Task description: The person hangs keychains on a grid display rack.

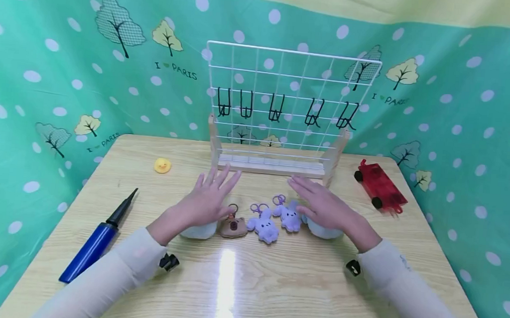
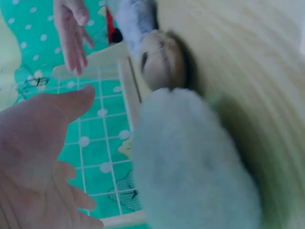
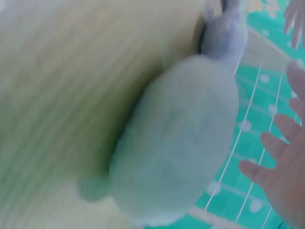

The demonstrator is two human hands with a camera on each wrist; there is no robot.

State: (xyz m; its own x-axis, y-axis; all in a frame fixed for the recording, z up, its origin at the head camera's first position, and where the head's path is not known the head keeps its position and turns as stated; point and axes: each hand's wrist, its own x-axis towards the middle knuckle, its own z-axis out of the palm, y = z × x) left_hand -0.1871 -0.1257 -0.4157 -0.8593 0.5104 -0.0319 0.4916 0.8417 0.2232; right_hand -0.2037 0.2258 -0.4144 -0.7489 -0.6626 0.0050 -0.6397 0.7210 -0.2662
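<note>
My left hand (image 1: pixel 207 197) is spread open, palm down, over a pale plush keychain (image 1: pixel 200 232) that it partly hides. With straight fingers, my right hand (image 1: pixel 323 204) hovers over another pale plush (image 1: pixel 323 231) at the row's right end. Between them on the table lie a brown animal plush keychain (image 1: pixel 233 227) and two purple plush keychains, one (image 1: pixel 266 230) in the middle and one (image 1: pixel 290 218) by the right hand. Metal rings top these three. Large in the wrist views, the pale plushes (image 2: pixel 190 157) (image 3: pixel 176 138) sit beside the hands, with nothing in either grasp.
A white wire rack (image 1: pixel 287 95) on a wooden base stands behind the row, with several black hooks (image 1: pixel 276 108) across it. A yellow duck (image 1: pixel 162 165) and a blue hand pump (image 1: pixel 92 248) lie at left. At right is a red toy car (image 1: pixel 379 186).
</note>
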